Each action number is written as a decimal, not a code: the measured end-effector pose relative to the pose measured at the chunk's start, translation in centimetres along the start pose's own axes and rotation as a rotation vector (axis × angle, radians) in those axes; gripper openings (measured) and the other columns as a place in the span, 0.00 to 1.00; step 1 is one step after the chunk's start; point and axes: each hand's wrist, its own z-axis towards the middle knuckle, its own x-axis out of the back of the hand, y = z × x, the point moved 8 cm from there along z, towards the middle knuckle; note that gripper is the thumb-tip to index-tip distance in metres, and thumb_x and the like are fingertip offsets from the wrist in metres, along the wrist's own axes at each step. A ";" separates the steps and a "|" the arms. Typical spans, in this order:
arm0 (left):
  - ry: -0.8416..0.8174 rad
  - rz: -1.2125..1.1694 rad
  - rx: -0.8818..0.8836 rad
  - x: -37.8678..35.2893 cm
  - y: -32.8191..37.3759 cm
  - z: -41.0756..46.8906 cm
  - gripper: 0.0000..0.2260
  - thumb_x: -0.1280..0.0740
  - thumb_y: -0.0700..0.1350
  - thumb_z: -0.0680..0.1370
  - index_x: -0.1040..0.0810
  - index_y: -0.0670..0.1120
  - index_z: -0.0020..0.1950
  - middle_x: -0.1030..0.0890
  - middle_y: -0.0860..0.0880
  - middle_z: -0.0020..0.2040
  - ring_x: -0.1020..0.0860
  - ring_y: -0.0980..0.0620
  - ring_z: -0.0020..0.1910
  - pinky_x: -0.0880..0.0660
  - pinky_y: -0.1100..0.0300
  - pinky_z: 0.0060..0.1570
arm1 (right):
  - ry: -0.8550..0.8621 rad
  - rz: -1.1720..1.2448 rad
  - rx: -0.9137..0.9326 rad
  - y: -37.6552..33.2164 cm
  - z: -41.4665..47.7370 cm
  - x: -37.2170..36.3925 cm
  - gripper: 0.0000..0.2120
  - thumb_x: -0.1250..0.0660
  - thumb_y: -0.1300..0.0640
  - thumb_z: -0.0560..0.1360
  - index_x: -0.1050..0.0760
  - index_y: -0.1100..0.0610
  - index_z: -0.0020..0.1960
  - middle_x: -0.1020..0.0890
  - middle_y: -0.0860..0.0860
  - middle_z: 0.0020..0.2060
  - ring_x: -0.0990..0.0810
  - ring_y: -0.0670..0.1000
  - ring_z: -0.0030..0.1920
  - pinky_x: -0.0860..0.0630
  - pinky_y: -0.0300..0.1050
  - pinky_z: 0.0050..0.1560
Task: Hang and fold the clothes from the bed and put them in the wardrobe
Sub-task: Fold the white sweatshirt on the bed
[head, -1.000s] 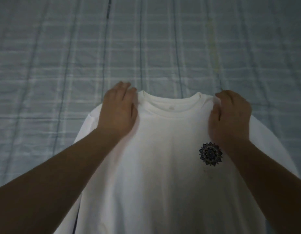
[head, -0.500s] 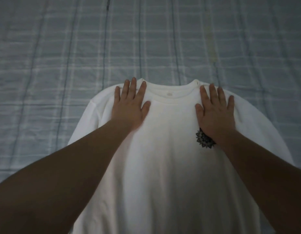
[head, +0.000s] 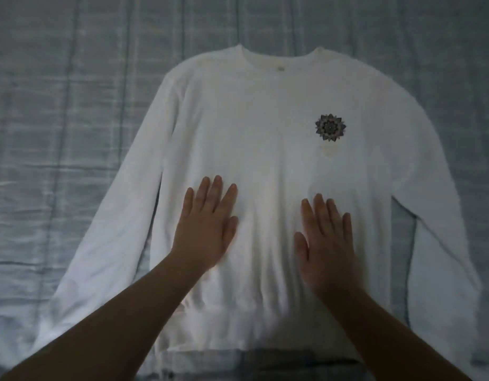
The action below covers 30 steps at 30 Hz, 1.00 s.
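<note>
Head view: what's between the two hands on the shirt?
Only bare, lightly creased fabric of the white shirt separates left hand and right hand, seen in head view.

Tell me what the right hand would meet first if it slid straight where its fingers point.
Just more of the white long-sleeved sweatshirt under the right hand; then, probably, its outer edge would cross the dark flower-shaped print before the collar.

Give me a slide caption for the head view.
Both hands flat on a white sweatshirt spread face-up on the bed.
</note>
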 end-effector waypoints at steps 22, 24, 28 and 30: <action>-0.006 -0.704 0.946 -2.0 -6.5 -22.2 0.12 0.30 0.49 0.76 0.26 0.45 0.55 0.22 0.51 0.43 0.22 0.48 0.43 0.31 0.59 0.36 | 0.140 0.688 -1.099 9.3 -20.9 0.1 0.23 0.33 0.49 0.77 0.32 0.60 0.67 0.27 0.57 0.61 0.26 0.58 0.59 0.26 0.56 0.64; -0.111 -0.645 0.904 -2.2 -7.0 -21.7 0.09 0.32 0.49 0.77 0.24 0.44 0.50 0.24 0.54 0.37 0.22 0.49 0.37 0.34 0.60 0.31 | 0.119 0.764 -1.166 9.6 -21.4 -0.6 0.17 0.36 0.49 0.78 0.31 0.58 0.62 0.24 0.54 0.55 0.24 0.56 0.55 0.25 0.52 0.57; -0.086 -0.729 0.862 -2.0 -7.3 -22.2 0.06 0.33 0.48 0.78 0.24 0.48 0.51 0.22 0.55 0.39 0.21 0.51 0.38 0.31 0.60 0.33 | 0.095 0.760 -1.114 9.4 -21.3 -0.3 0.14 0.37 0.53 0.77 0.27 0.59 0.60 0.24 0.52 0.47 0.25 0.55 0.49 0.31 0.46 0.51; -0.072 -0.852 0.856 -2.2 -6.9 -23.0 0.07 0.32 0.47 0.77 0.25 0.50 0.54 0.20 0.56 0.43 0.20 0.52 0.41 0.26 0.58 0.38 | 0.107 0.800 -1.096 9.5 -21.1 -0.1 0.13 0.36 0.54 0.76 0.28 0.57 0.59 0.25 0.52 0.49 0.25 0.55 0.51 0.30 0.47 0.52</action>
